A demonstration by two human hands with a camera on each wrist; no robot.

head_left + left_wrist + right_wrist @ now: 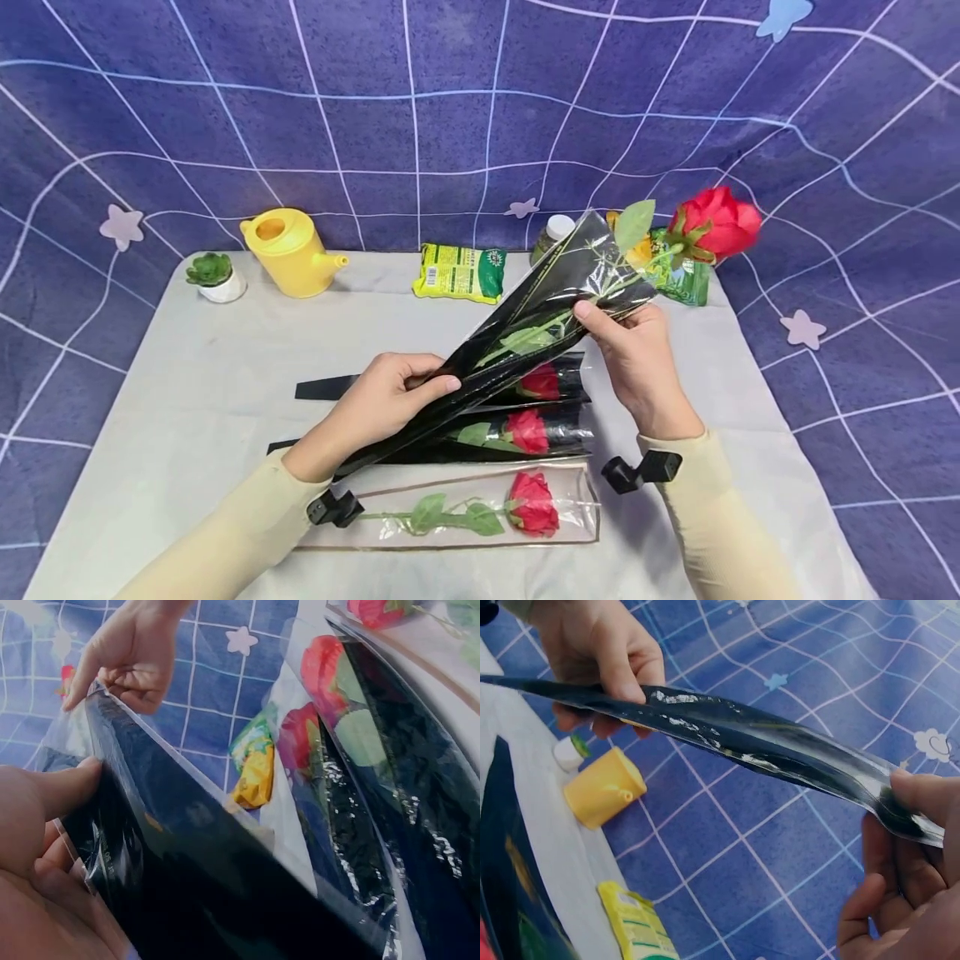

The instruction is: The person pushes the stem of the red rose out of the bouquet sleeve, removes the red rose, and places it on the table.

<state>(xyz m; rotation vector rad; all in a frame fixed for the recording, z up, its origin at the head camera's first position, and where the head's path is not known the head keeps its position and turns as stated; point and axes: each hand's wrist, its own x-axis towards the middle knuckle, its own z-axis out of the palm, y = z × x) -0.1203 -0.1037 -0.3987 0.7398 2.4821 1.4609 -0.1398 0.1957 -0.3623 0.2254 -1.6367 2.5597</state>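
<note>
A black flower sleeve with a clear front [517, 292] is held slantwise above the table. Inside it runs the green stem of a red rose [717, 223], whose bloom and one leaf stick out past the wide upper end. My left hand [382, 400] grips the narrow lower part, thumb on top. Near the wide mouth my right hand [637, 358] pinches the sleeve, thumb over the clear front and fingers behind. In the right wrist view the sleeve [765, 742] appears nearly edge-on between both hands. Below it lie two black-sleeved roses [527, 431], partly covered by the held sleeve.
A rose in a clear sleeve [534, 504] lies at the table's front. Along the back stand a small potted succulent [221, 282], a yellow watering can [292, 254], a yellow-green packet [461, 273] and a white-lidded jar [557, 232]. Another green packet [688, 283] sits behind the rose.
</note>
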